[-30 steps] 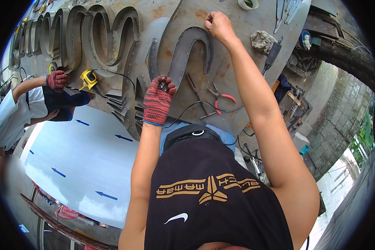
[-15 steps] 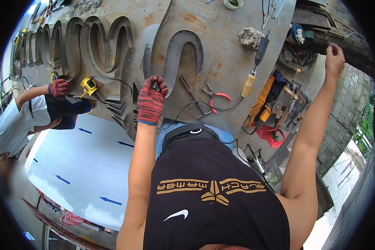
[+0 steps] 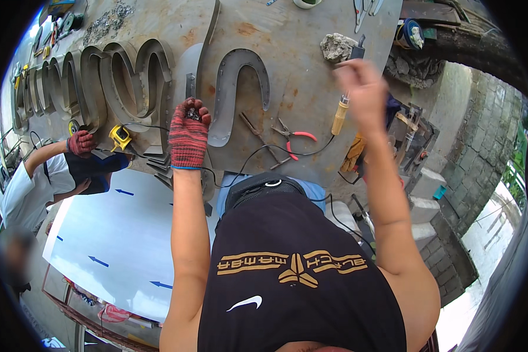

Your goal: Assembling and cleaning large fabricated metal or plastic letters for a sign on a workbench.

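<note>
Gold lettering (image 3: 264,260) crosses the black shirt (image 3: 311,234); blue arrows (image 3: 98,261) mark the white sheet (image 3: 129,223) at left. The gloved left hand (image 3: 188,141) curls its fingers around small dark bits (image 3: 193,113), left of the curved metal piece (image 3: 223,111) on the table (image 3: 302,50). The blurred right hand (image 3: 362,97) partly covers the wooden-handled iron (image 3: 339,117); its fingers' opening and hold I cannot tell. Pliers (image 3: 288,134) lie between the hands.

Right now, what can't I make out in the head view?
In the head view:
Right hand: motion blur hides its pose and any contact with the wooden-handled tool.
Its shaft: partly behind that hand.
Dark bits in the gloved left hand: too small to identify, partly covered by fingers.
White cup: cut by the upper edge.
</note>
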A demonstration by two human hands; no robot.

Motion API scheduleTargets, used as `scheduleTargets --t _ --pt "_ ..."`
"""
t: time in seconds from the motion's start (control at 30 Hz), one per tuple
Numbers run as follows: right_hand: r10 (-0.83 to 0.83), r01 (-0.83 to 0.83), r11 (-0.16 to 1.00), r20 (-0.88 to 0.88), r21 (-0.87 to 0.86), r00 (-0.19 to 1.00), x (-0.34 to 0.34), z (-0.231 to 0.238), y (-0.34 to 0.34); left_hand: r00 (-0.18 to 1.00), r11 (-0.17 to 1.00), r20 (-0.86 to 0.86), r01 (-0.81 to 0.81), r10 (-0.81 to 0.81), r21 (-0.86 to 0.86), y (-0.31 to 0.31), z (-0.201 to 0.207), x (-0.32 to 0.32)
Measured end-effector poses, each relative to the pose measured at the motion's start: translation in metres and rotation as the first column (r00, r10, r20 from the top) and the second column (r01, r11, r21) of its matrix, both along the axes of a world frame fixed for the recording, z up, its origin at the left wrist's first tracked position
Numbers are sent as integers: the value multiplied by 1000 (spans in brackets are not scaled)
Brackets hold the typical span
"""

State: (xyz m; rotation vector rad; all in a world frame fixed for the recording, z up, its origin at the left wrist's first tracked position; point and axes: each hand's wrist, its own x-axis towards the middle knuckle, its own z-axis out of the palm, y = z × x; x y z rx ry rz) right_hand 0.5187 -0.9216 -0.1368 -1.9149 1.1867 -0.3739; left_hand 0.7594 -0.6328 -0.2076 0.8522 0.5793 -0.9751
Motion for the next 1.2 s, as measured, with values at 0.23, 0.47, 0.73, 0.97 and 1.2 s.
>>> scheduleTargets --t 0.23,0.47,0.73,0.97,1.2 --pt "-305 291 951 -158 -109 939 24 -153 80 999 999 -10 40 -40 -26 5 11 -14" --pt "-397 363 915 -246 -175 884 36 -172 66 999 999 -33 15 -16 -33 39 15 -27" --pt "-402 358 915 -346 -186 847 43 -175 60 999 1000 -45 10 -10 -22 65 6 -44" --pt "-157 135 964 -80 -231 984 35 -106 60 999 997 -30 -12 9 -79 77 10 -59" --pt "-365 285 681 24 -674 931 -63 19 -60 1000 998 -23 -20 18 -64 81 22 -66"
